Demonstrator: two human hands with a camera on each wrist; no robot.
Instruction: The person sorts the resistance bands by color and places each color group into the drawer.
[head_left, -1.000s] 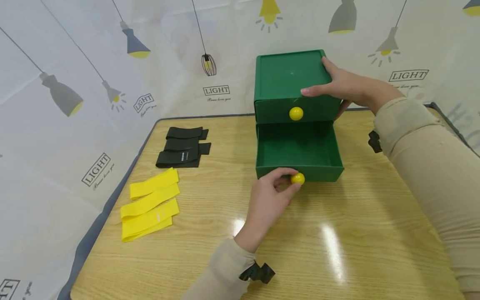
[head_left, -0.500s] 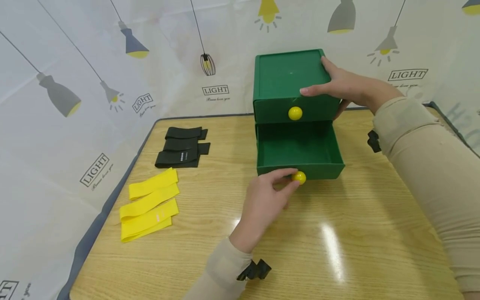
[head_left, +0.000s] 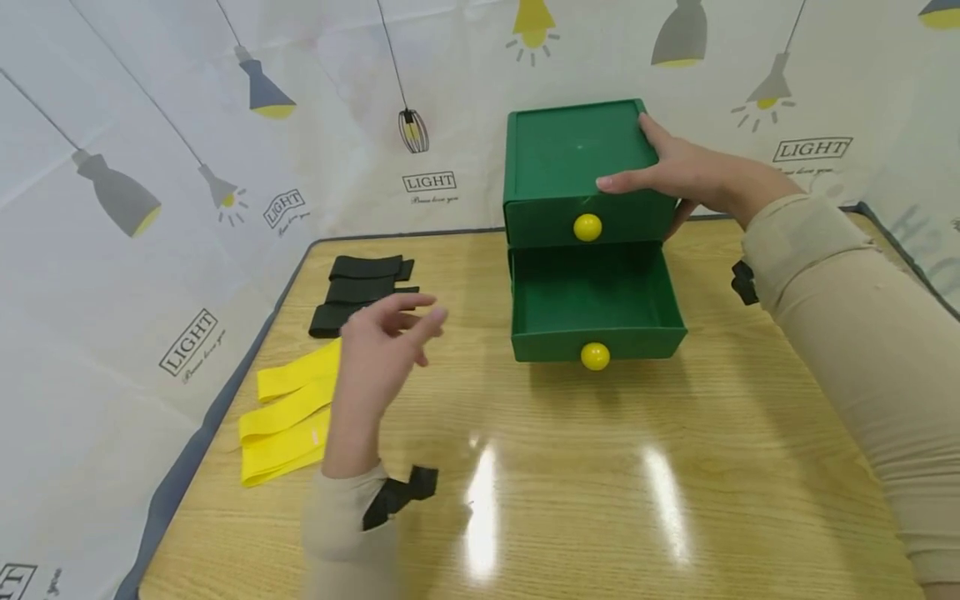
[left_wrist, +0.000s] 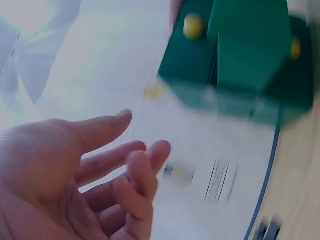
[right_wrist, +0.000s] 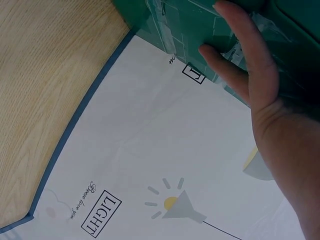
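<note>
A green two-drawer cabinet (head_left: 577, 150) stands at the back of the table. Its lower drawer (head_left: 596, 300) is pulled out and shows a bare interior; the upper one (head_left: 630, 218) is closed, and each has a round yellow knob (head_left: 595, 357). My right hand (head_left: 686, 171) rests on the cabinet's right side, thumb on the top and fairly straight fingers against the side wall. Off to the left, my left hand (head_left: 378, 350) is in the air with loosely bent fingers and nothing in it. It overlaps black resistance bands (head_left: 363, 289) and yellow resistance bands (head_left: 288, 417) in the head view.
The wooden table (head_left: 570, 500) has a dark blue edge along its back and left. Right behind the cabinet hangs a pale cloth (head_left: 465, 75) printed with lamps. A black wrist mount (head_left: 401, 496) is strapped to each sleeve.
My left hand has let go of the lower drawer's yellow knob and moved left to the bands. The lower drawer stays pulled out. My right hand has stayed on the cabinet.
</note>
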